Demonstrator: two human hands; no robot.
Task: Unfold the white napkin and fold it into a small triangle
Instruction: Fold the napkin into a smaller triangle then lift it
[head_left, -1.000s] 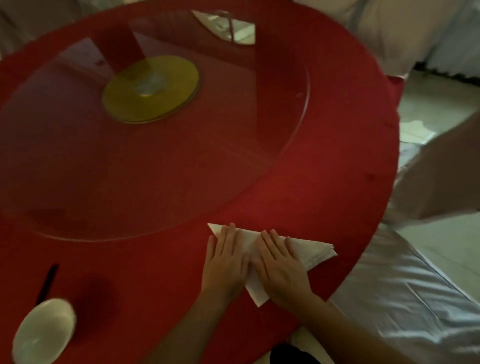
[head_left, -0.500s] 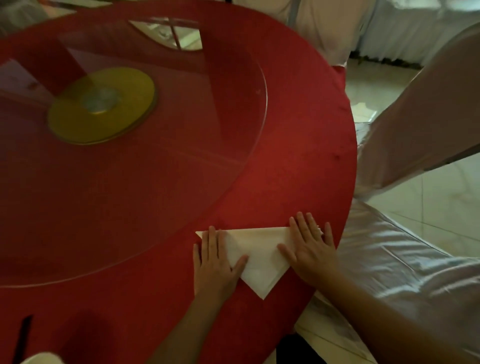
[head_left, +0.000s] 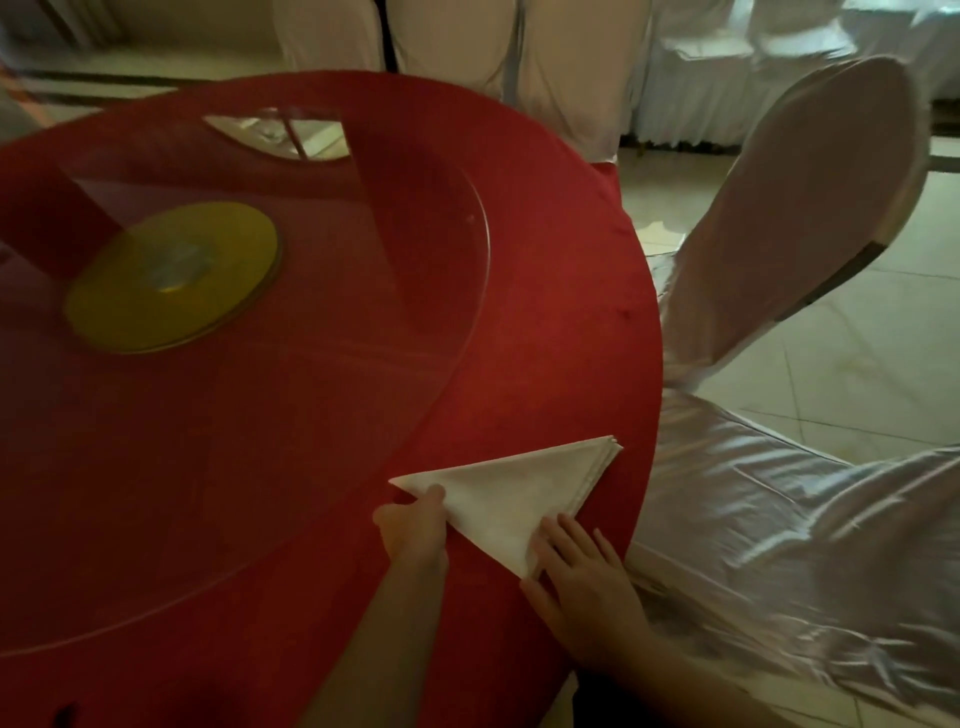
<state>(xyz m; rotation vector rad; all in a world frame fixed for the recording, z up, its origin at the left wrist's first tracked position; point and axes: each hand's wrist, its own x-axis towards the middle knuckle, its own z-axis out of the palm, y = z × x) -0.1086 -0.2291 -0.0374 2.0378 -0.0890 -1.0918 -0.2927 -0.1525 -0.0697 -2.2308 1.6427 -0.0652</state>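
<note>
The white napkin (head_left: 511, 493) lies folded into a small layered triangle on the red tablecloth (head_left: 561, 332), near the table's right front edge. One tip points toward me. My left hand (head_left: 415, 527) is curled at the napkin's left corner, thumb on top, pinching it. My right hand (head_left: 584, 571) lies flat with fingers apart at the near tip, its thumb resting on the cloth and its fingers on the table beside the right edge.
A round glass turntable (head_left: 467, 291) with a yellow centre disc (head_left: 174, 275) covers most of the table. Chairs in shiny white covers stand at the right (head_left: 800, 551) and beyond the table (head_left: 566, 67). The floor is tiled.
Both hands have slid off the middle of the napkin: the left went to the left corner and closed on it, the right drew back from the right corner to the near tip. The whole triangle now shows.
</note>
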